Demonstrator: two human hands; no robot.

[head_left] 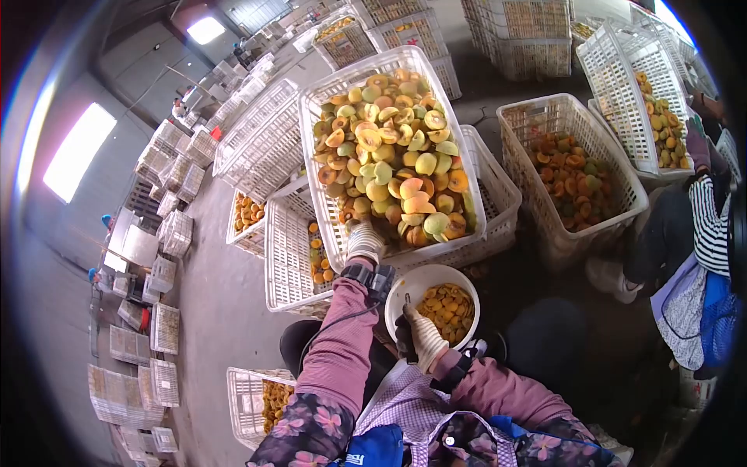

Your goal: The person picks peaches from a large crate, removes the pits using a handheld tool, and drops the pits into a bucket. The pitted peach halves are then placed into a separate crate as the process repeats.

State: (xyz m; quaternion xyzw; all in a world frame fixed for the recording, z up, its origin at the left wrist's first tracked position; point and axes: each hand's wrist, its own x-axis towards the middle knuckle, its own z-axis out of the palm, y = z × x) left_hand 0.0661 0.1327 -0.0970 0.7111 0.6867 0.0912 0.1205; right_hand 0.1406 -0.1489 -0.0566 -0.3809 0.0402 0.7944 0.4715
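Observation:
My left hand (364, 241), in a pale knitted glove, reaches over the near edge of a white plastic crate (310, 148) heaped with halved yellow-orange fruit (389, 156) like apricots or peaches. Its fingertips are among the fruit, so their grip is hidden. Above a white bucket (393, 296), my right hand (425, 336) is closed, in a similar glove with dark fingers. A small metal-tipped tool (407, 299) sticks up from that fist; the handle is hidden. Inside the bucket lie many small orange-brown pieces (447, 311), seemingly fruit pits.
To the right stands another crate (572, 101) of fruit halves, near a tilted crate (622, 86). A co-worker's striped sleeve (711, 226) is at the far right. Crates with fruit sit at left (284, 249) and lower left (247, 405). Stacked crates (529, 39) stand behind.

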